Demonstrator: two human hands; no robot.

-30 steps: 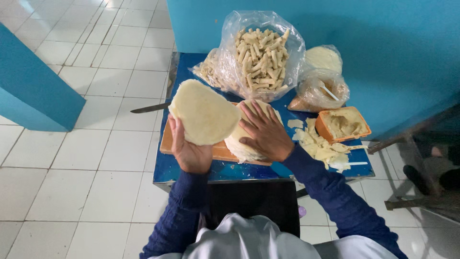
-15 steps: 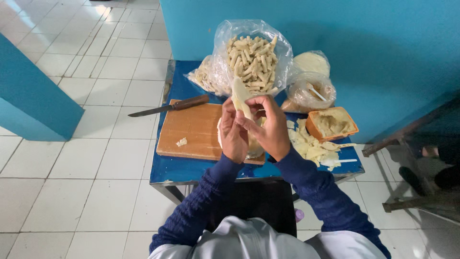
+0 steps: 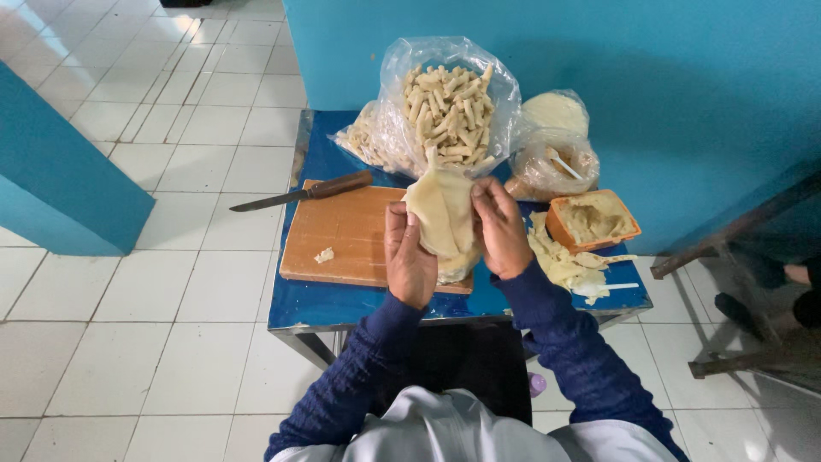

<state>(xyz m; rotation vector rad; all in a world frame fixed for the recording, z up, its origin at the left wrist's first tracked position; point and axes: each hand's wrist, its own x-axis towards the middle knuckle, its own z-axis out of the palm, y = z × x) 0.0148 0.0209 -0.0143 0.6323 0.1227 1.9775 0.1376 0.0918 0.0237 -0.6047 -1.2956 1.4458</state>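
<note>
While the left hand [image 3: 409, 257] and right hand [image 3: 500, 229] both grip a pale dough sheet [image 3: 442, 216] at frame centre, raised above the wooden board [image 3: 342, 231], a knife [image 3: 299, 193] lies at the board's upper-left edge.

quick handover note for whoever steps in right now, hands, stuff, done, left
Left hand and right hand: both grip one pale dough sheet, lifted above the wooden cutting board.
Knife lies at the board's far edge, untouched.
Done: many finished rolls in the clear bag.
Left: this sheet is not yet rolled; filling sits in the orange tub, dough scraps beside it.
</note>
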